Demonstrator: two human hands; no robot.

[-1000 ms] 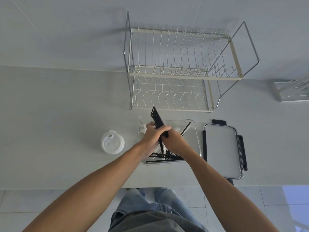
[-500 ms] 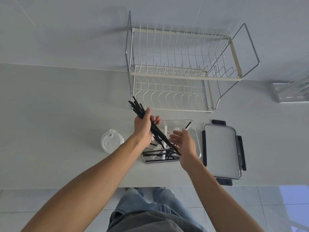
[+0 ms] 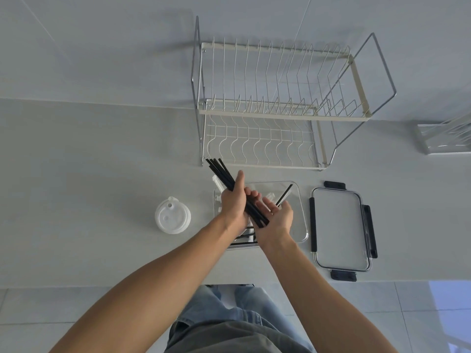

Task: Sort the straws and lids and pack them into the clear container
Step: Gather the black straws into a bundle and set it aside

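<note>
Head view, looking down at a pale desk (image 3: 89,154). The left hand (image 3: 233,203) is clenched around a bundle of black straws (image 3: 221,171), which slants from upper left, near the foot of the wire dish rack (image 3: 275,103), down to lower right. The lower ends of the bundle rest against the palm of the right hand (image 3: 276,215), whose fingers lie relaxed and uncurled, palm up, gripping nothing. Both hands are held over the clear container (image 3: 299,200), which stands on the desk just in front of the rack. Inside the container one loose black straw (image 3: 285,196) leans toward the far right corner; further black straws and some white pieces, possibly wrapped straws, lie beneath the hands, though they are largely hidden. A stack of white cup lids (image 3: 173,219) sits on the desk to the left of the container, apart from it. The container's own clear lid with dark latches (image 3: 341,229) lies flat on the desk just to the right of the container.
</note>
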